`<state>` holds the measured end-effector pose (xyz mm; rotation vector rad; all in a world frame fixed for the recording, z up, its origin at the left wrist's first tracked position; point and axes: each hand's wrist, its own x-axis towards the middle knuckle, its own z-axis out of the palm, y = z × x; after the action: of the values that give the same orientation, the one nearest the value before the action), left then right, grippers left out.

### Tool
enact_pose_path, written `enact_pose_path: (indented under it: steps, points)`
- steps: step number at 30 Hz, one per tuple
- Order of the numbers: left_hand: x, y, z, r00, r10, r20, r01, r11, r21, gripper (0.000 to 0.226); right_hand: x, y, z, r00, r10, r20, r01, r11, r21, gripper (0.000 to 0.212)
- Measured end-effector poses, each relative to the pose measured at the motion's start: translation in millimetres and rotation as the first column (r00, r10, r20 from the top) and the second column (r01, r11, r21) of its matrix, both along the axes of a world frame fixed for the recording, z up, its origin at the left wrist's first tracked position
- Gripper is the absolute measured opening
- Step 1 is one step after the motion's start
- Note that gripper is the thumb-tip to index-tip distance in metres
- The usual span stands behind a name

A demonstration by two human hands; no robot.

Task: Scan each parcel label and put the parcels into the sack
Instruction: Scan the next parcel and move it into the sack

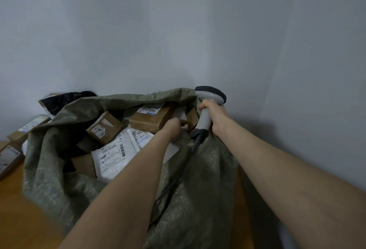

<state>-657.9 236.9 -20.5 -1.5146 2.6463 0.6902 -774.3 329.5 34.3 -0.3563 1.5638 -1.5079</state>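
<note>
Sack (198, 179) lies open on the table (19, 209), mouth toward us and well filled. On top we see a taped box (104, 127), a labelled box (150, 120) and a white mailer (112, 155), with more parcels beneath.

Right hand (216, 119) is clenched round the handle of the scanner (210, 94), scanner head up, at the sack's far rim (it may pinch the rim too; we cannot tell).

Left hand (174, 130) is inside the mouth, back of the hand toward us, fingertips hidden. We cannot tell whether it holds anything.

Outside the sack, to the left, at least three parcels remain: a black-wrapped parcel (65, 100), a long box (29, 127) and a flat box (9, 154) at the frame's edge.

We judge the task mostly done, with a few scans and drops left.
</note>
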Motion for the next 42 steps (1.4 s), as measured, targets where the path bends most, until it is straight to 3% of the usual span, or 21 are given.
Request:
enact_pose_path:
  steps: [3, 6, 9, 10, 12, 14, 17, 20, 22, 25, 28, 33, 42]
  points:
    - [24.1, -3.1, 22.5, 0.939, 0.197, -0.281, -0.227, 0.971, -0.080, 0.041, 4.8, -1.4, 4.7, 0.997, 0.012, -0.082, -0.010, 1.000, 0.030, 0.028]
    - [55.4, -3.3, 41.8, 0.933, 0.250, -0.259, -0.289, 0.949, -0.127, 0.033, 18.4, -1.8, 17.5, 0.959, 0.075, -0.274, -0.041, 0.991, 0.128, 0.043]
    - [90.3, 2.6, 54.9, 0.926, 0.315, -0.207, -0.344, 0.931, -0.122, 0.030, 40.3, 0.4, 32.3, 0.791, 0.186, -0.583, -0.019, 0.960, 0.279, 0.077]
    - [103.1, 4.1, 57.4, 0.920, 0.337, -0.200, -0.365, 0.922, -0.130, 0.028, 50.5, 2.8, 38.3, 0.728, 0.207, -0.654, -0.013, 0.957, 0.288, 0.080]
    - [128.8, 9.4, 62.9, 0.906, 0.367, -0.209, -0.402, 0.901, -0.161, 0.027, 73.3, 7.7, 51.7, 0.681, 0.215, -0.700, -0.071, 0.971, 0.229, 0.057]
    - [155.9, 20.0, 68.1, 0.897, 0.387, -0.214, -0.427, 0.884, -0.192, 0.024, 101.3, 9.7, 59.2, 0.770, 0.212, -0.602, -0.179, 0.977, 0.115, 0.030]
    - [200.6, 39.0, 74.6, 0.859, 0.443, -0.257, -0.496, 0.843, -0.206, 0.022, 152.8, 15.7, 60.9, 0.876, 0.319, -0.362, -0.324, 0.945, 0.049, 0.030]
    - [253.3, 62.4, 79.3, 0.762, 0.528, -0.374, -0.623, 0.755, -0.204, 0.021, 212.5, 29.4, 60.7, 0.897, 0.424, -0.121, -0.429, 0.903, -0.019, 0.017]
    - [291.7, 79.0, 77.4, 0.687, 0.586, -0.430, -0.709, 0.669, -0.221, 0.025, 252.2, 36.6, 56.4, 0.877, 0.477, -0.051, -0.479, 0.876, -0.054, 0.011]
    - [349.4, 98.9, 65.5, 0.590, 0.680, -0.435, -0.799, 0.568, -0.196, 0.030, 312.5, 46.2, 45.0, 0.828, 0.557, -0.074, -0.560, 0.827, -0.041, 0.014]
    - [400.5, 109.1, 43.2, 0.532, 0.768, -0.357, -0.834, 0.548, -0.065, 0.025, 369.0, 56.9, 32.2, 0.768, 0.630, -0.120, -0.625, 0.777, 0.075, 0.003]
    - [467.4, 129.4, -3.1, 0.471, 0.851, -0.232, -0.850, 0.508, 0.140, 0.025, 440.2, 69.6, -17.4, 0.690, 0.715, -0.114, -0.685, 0.696, 0.216, 0.004]
    - [565.8, 158.3, -77.3, 0.425, 0.897, -0.121, -0.853, 0.442, 0.277, 0.018, 522.7, 74.9, -116.8, 0.724, 0.686, -0.066, -0.615, 0.686, 0.389, 0.015]
